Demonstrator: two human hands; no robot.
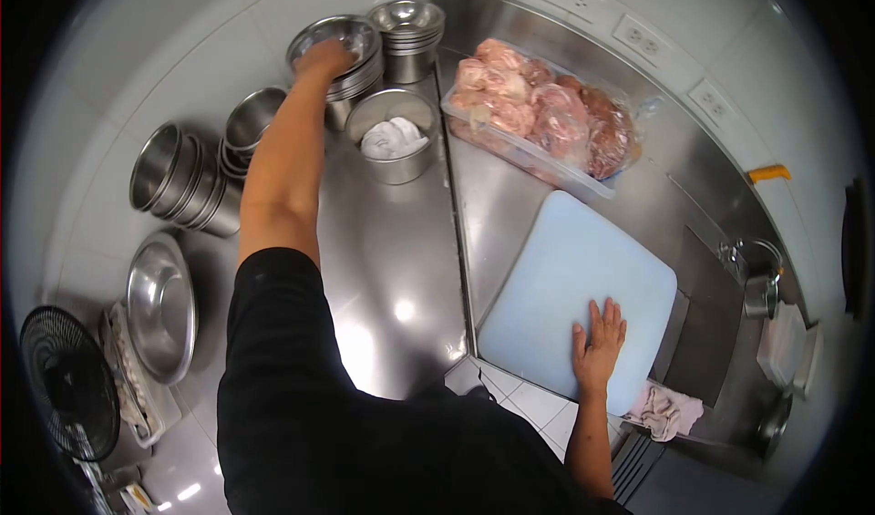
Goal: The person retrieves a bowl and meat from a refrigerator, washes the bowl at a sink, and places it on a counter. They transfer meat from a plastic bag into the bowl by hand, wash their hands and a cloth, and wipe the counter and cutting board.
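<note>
My left hand point(325, 57) reaches far forward into the top of a stack of metal bowls point(354, 85) by the back wall. Its fingers are mostly hidden down in the bowl, so I cannot see whether they grip anything. Just in front of that stack stands a round metal pot point(394, 170) with a white, cloth-like bundle point(394, 138) inside. My right hand point(599, 344) lies flat on a pale blue cutting board point(583, 260), fingers stretched out and holding nothing. Beyond the board, a clear plastic tub point(538, 161) is heaped with raw meat point(556, 105), partly in plastic wrap.
More metal containers point(187, 182) lean at the left, near a wide metal basin point(162, 310) and a black mesh basket point(68, 383). Another bowl stack point(407, 41) stands at the back. A sink point(706, 324) and a crumpled cloth point(670, 412) are at the right.
</note>
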